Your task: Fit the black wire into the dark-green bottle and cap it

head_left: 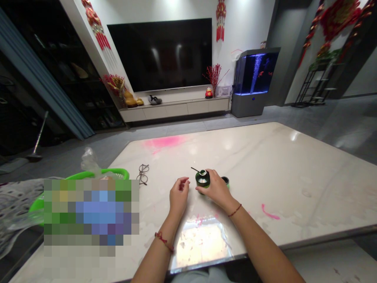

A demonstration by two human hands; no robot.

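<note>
- My right hand [217,189] wraps round the squat, glossy dark-green bottle [202,179] over the pale marbled tabletop [294,169], presumably to steady it.
- A thin dark stick [194,169] slants at its white-rimmed mouth.
- My left hand [179,193], curled and seemingly empty, is just beside the bottle.
- A small round green-and-dark container [226,181] sits by my right hand, probably for reach.
</note>
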